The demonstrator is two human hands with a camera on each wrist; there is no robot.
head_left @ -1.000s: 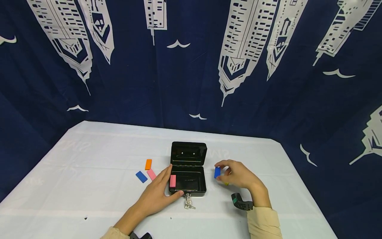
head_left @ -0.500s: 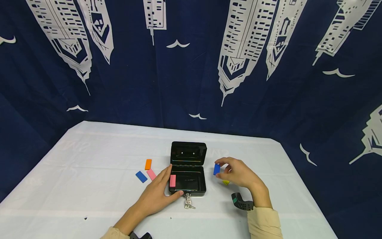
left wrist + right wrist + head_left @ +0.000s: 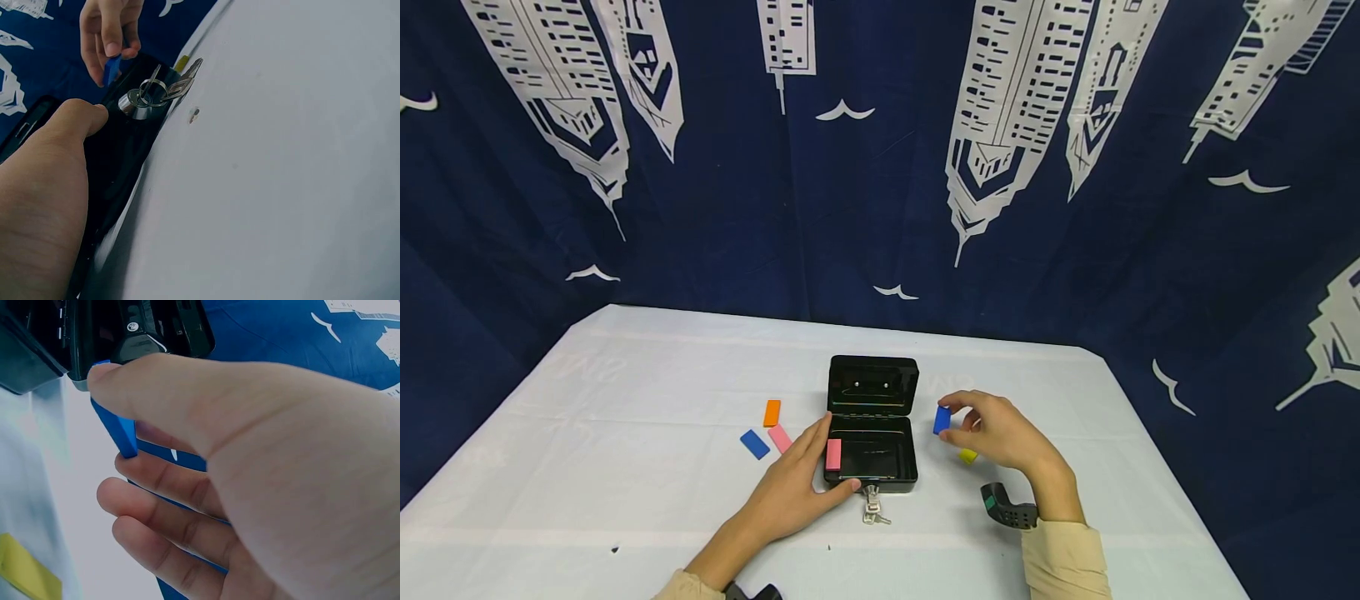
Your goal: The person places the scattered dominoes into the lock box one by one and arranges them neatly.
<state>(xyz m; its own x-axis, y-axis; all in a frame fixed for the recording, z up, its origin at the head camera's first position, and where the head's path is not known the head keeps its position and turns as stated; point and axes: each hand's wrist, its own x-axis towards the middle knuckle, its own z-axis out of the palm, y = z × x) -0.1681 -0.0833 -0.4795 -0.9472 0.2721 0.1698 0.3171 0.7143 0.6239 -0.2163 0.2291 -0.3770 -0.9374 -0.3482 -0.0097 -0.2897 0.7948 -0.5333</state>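
Right hand (image 3: 1000, 433) pinches a blue block (image 3: 942, 421) between thumb and fingers, right of lower centre in the head view; over the last second the block has risen and shifted leftward, uncovering more of the yellow block (image 3: 967, 456); so the blue block is nearer the open black box (image 3: 880, 454) but outside it; the left hand (image 3: 796, 487), fingers extended, rests against the box's left side.

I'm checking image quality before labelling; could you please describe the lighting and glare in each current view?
Head view: bright overall, faint shadows on the white-covered table; left wrist view: dimmer, table greyish, highlights on the silver metal cylinder lock; right wrist view: table patch washed out, glossy highlight on the open black hinged box.
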